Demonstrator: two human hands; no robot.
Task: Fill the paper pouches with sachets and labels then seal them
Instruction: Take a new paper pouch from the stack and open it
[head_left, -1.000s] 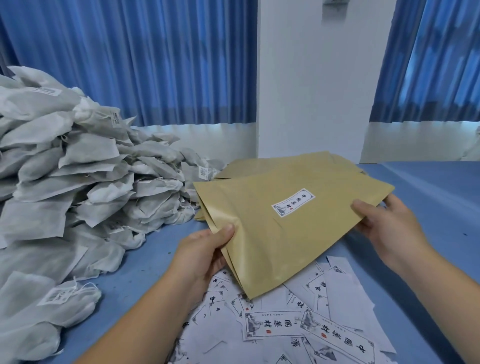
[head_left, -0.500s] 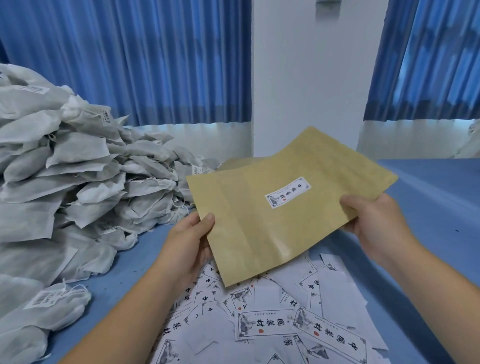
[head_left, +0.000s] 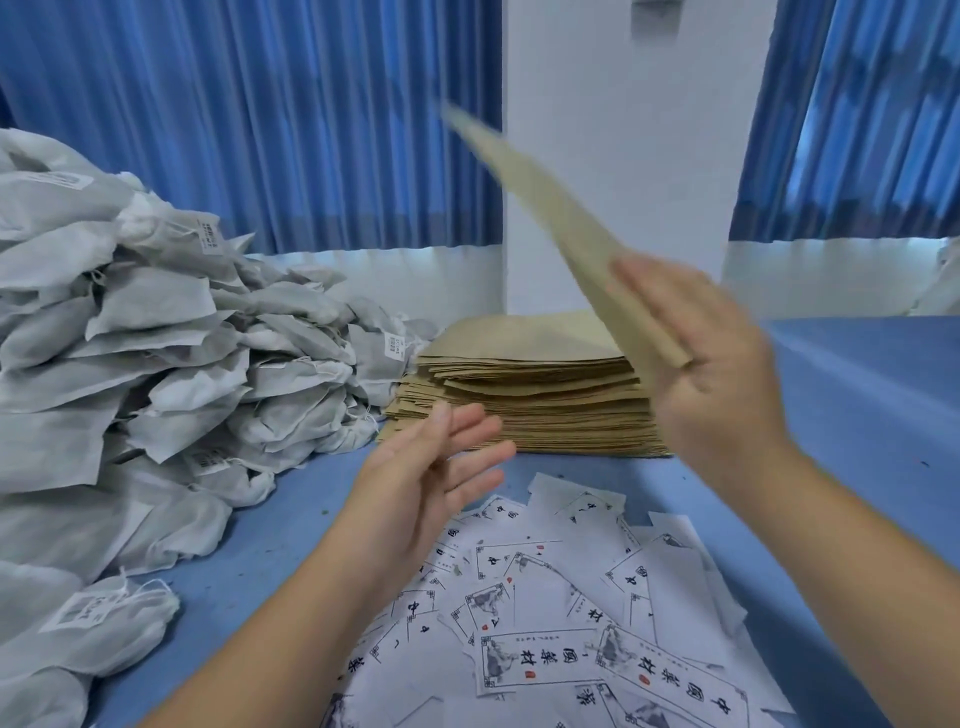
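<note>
A small hand-packing workroom rather than a home or a shop. One long worktable covered in plain blue sheeting (head_left: 857, 415) carries stock in bulk: a tall heap of grey-white fabric drawstring sachets (head_left: 156, 338), several showing small printed tags, a neat stack of flat brown kraft-paper pouches (head_left: 535, 410) just beside it, and a loose spread of white printed paper labels (head_left: 545, 660) with Chinese characters at the near edge. Behind the table hang pleated blue curtains (head_left: 260, 114), either side of a bare white-painted pillar (head_left: 623, 156)
</note>
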